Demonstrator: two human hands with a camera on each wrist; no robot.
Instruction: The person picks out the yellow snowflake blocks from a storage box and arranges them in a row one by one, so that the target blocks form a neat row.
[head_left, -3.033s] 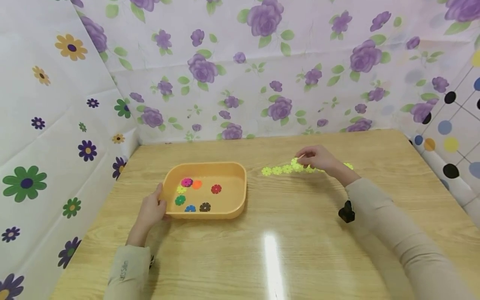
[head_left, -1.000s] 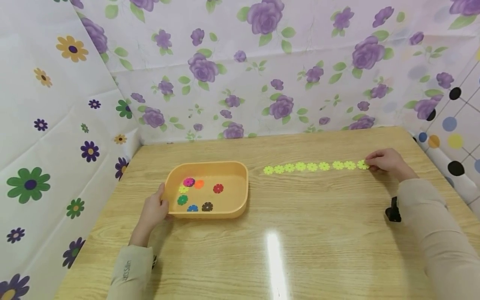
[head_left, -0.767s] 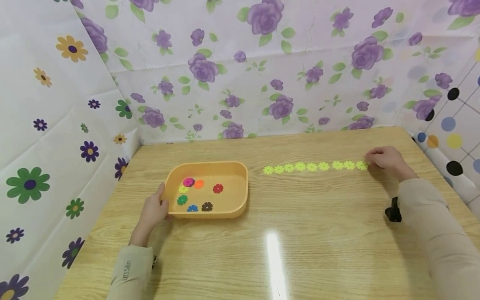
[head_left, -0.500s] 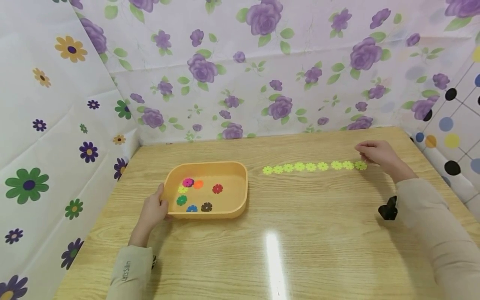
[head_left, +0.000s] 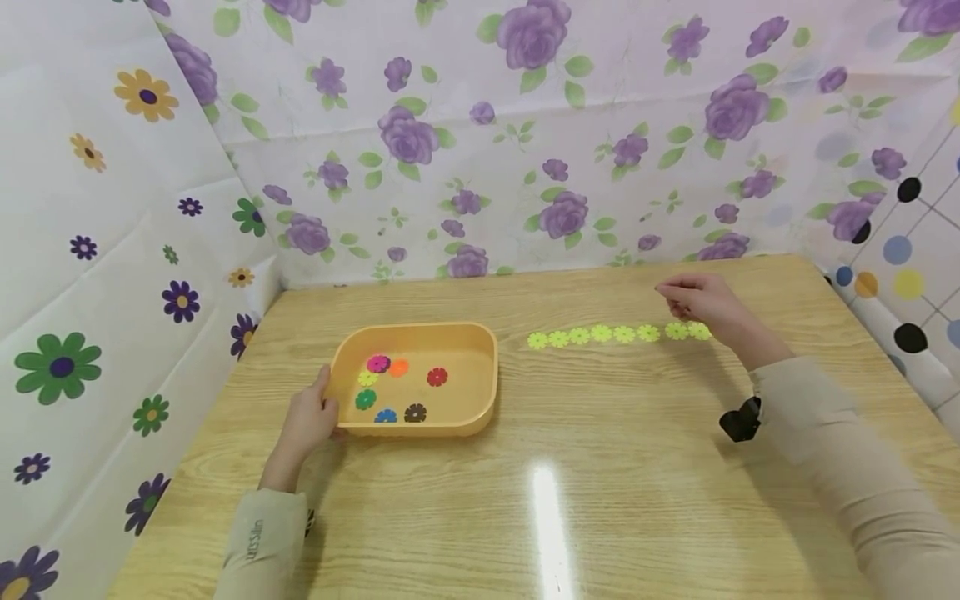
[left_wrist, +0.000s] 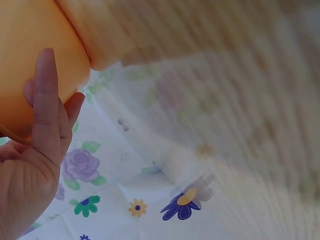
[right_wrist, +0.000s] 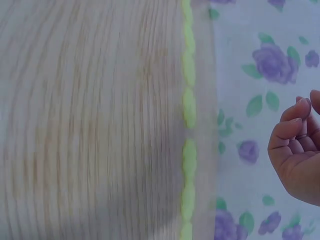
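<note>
My left hand [head_left: 306, 414] grips the left end of an orange plastic tray [head_left: 486, 392], thumb by the rim; in the left wrist view its fingers [left_wrist: 46, 100] lie against the outer wall. A row of yellow-green snowflake discs [head_left: 601, 333] runs along the table to the tray's right. Above the right part of that row hovers my right hand [head_left: 705, 305], hiding the row's far end. Its fingers are loosely bent and hold nothing visible. In the right wrist view the same hand [right_wrist: 297, 155] is apart from the discs [right_wrist: 189, 109], which show one wider gap.
Inside the tray lie several loose discs, among them a red disc [head_left: 437, 377], a brown disc [head_left: 415, 413], a green disc [head_left: 365, 399] and an orange disc [head_left: 399, 367]. Flowered sheets [head_left: 480, 167] stand behind and at the left of the wooden table [head_left: 465, 517].
My right hand placed a yellow-green disc at the row's right end, let go, rose and moved left above the row. My left hand has stayed on the tray.
</note>
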